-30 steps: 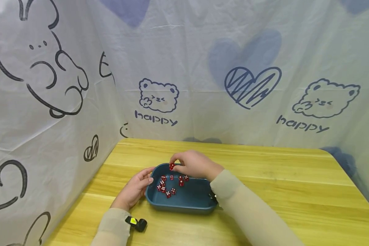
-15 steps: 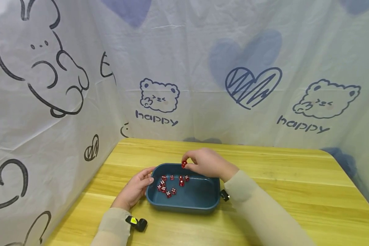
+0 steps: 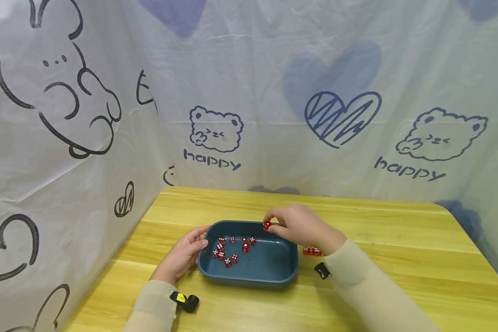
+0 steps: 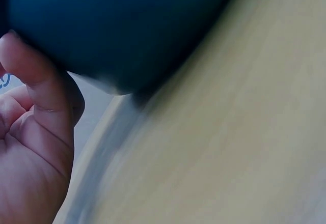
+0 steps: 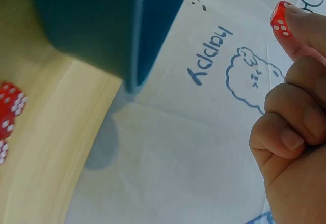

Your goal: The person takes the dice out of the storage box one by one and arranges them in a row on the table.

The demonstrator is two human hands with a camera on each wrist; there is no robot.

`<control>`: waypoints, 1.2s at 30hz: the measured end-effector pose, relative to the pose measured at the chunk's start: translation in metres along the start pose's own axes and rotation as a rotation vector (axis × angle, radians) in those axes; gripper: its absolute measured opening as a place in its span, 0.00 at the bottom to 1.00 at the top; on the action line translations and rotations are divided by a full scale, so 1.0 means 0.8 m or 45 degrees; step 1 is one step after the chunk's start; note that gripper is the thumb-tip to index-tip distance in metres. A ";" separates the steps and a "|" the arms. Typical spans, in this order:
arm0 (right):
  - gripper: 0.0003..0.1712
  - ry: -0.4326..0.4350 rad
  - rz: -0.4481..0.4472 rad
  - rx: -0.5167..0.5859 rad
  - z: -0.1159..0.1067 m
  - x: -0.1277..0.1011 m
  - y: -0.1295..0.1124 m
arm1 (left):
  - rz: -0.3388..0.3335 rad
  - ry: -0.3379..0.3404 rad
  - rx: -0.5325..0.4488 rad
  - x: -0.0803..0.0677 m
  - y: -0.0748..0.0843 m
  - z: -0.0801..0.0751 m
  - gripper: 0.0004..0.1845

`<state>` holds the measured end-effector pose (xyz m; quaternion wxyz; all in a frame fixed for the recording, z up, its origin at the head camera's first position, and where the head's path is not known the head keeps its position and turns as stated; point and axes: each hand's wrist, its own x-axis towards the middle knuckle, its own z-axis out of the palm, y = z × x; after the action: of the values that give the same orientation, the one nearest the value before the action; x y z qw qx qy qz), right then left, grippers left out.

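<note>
Right hand [image 3: 303, 227] above the far right corner of the blue tray [image 3: 288, 269], thumb and forefinger pinched on 1 red die [image 3: 267, 225], other fingers curled under; white pips plain in the right wrist view on the same die [image 5: 279, 19]. Left hand [image 3: 182, 256] flat against the tray's left wall, fingers relaxed and touching the rim, gripping nothing. Loose dice [image 3: 232, 249] scattered over the tray's left half, roughly 10, exact count hard to read. Short row of dice [image 3: 311, 251] on the wooden table [image 3: 398, 258] just right of the tray, partly hidden behind the right wrist. Best handling, as a judgement: keep the pinch light but square on opposite faces so the cube cannot twist out; carry it low over the rim; set it down flush against the end of the row without nudging its neighbours; release only once it sits flat. Steady pressure from the left hand advisable to stop the tray sliding.
</note>
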<state>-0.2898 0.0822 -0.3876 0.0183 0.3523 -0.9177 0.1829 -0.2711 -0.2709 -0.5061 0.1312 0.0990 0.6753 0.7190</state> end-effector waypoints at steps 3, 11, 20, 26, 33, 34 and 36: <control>0.12 0.008 0.025 0.023 0.001 -0.013 0.007 | -0.004 -0.002 -0.003 0.000 0.000 0.000 0.29; 0.12 0.070 0.049 0.032 -0.004 -0.045 0.030 | -0.009 -0.003 0.000 0.002 -0.001 -0.001 0.28; 0.11 0.101 0.123 0.051 -0.004 -0.075 0.056 | -0.008 -0.003 -0.007 0.000 -0.001 -0.002 0.28; 0.11 0.126 0.154 0.055 0.000 -0.091 0.071 | -0.007 0.004 0.007 0.001 -0.003 -0.003 0.28; 0.12 0.138 0.208 0.075 0.004 -0.103 0.085 | -0.001 0.004 0.018 0.003 -0.005 -0.004 0.28; 0.12 0.138 0.214 0.079 0.005 -0.105 0.087 | 0.001 0.001 0.016 0.002 -0.005 -0.004 0.28; 0.11 0.138 0.224 0.082 0.007 -0.108 0.092 | 0.000 -0.002 0.010 0.002 -0.005 -0.004 0.28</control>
<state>-0.2723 0.1861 -0.4307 0.0405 0.2604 -0.9363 0.2320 -0.2731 -0.2730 -0.5100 0.1312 0.1002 0.6779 0.7163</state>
